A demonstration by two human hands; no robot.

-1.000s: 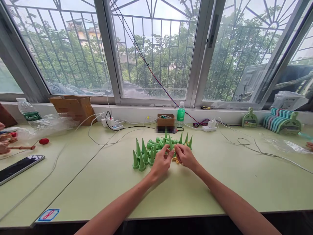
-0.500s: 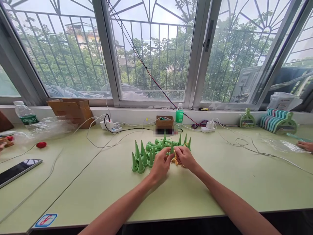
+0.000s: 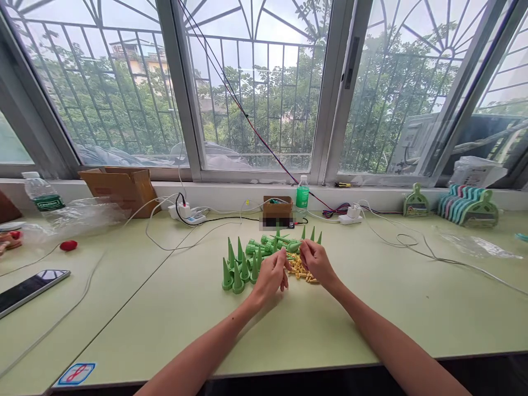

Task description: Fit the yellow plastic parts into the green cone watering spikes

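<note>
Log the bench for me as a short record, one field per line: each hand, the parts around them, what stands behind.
Left hand: fingers curled, beside the green spikes; grip unclear
Right hand: pinching one tilted green spike
Upright green spikes: cluster, left of the hands
Small yellow pieces: loose pile, by the right hand
Behind: open cardboard box, green-labelled bottle
Far left: smartphone, flat on the table

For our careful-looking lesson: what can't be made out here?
In the head view:
Small yellow plastic-looking pieces: too small to count, partly behind the right hand.
Flat black phone: cut off by the left edge.
Small brown cardboard box: lower front hidden by a pixelated patch.
</note>
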